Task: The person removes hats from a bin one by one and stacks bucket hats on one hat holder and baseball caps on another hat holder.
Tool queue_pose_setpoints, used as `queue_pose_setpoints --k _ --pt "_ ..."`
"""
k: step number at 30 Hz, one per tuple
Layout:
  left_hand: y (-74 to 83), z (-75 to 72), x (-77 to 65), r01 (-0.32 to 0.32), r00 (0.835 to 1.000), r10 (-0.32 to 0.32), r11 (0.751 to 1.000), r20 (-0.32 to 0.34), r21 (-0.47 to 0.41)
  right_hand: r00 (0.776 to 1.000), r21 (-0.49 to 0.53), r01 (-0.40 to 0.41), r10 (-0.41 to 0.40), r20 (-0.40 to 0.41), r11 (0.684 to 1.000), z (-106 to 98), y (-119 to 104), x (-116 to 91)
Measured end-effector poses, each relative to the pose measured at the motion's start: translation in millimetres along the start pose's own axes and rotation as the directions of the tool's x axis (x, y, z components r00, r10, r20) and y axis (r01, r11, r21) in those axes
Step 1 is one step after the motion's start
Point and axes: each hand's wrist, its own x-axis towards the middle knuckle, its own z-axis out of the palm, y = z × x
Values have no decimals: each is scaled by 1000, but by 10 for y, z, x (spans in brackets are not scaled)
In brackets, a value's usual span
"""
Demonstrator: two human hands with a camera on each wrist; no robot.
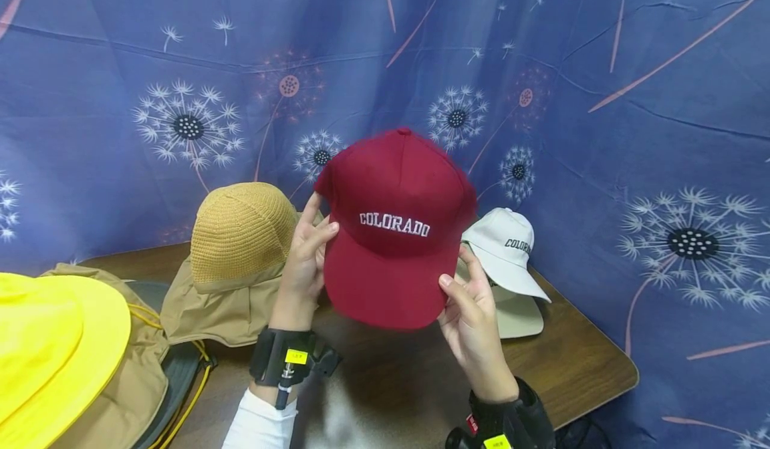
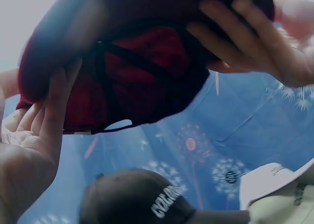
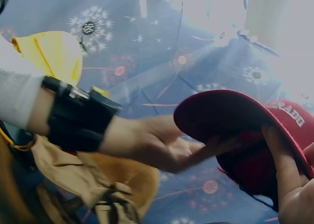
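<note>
A dark red baseball cap (image 1: 391,282) with white COLORADO lettering is held up above the table, its front facing the head camera. My left hand (image 1: 307,255) grips it at the left side, thumb on the front and fingers behind. On the right, my right hand (image 1: 472,309) pinches the brim edge, thumb on top. From below, the left wrist view shows the cap's hollow underside (image 2: 142,71) with fingers of both hands under the brim. The right wrist view shows the brim (image 3: 221,111) from beneath, between both hands.
A tan woven hat with a neck flap (image 1: 240,235) and a yellow brimmed hat (image 1: 60,342) lie on the left. White (image 1: 502,242) and beige (image 1: 517,315) caps are stacked on the right. A dark cap (image 2: 137,199) stands behind. The wooden table (image 1: 589,362) meets a blue dandelion-print curtain (image 1: 601,168).
</note>
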Motion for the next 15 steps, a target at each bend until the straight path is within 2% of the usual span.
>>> queue_pose_setpoints --k 2,4,8,11,15 --pt "58 61 6 -24 999 27 995 -24 99 999 20 -10 10 35 1000 -37 -76 94" --pt "123 134 19 -46 997 58 979 -53 201 997 17 -28 26 66 999 -78 -173 230" --pt "205 271 111 -74 989 113 935 -94 348 991 -101 -74 84 102 992 -173 -380 572" --pt "186 318 256 -119 983 166 906 -83 407 988 -217 -109 131 86 970 -247 -476 847" --pt "48 275 483 -180 972 228 881 -58 437 990 -314 -132 143 13 940 -376 -478 1194"
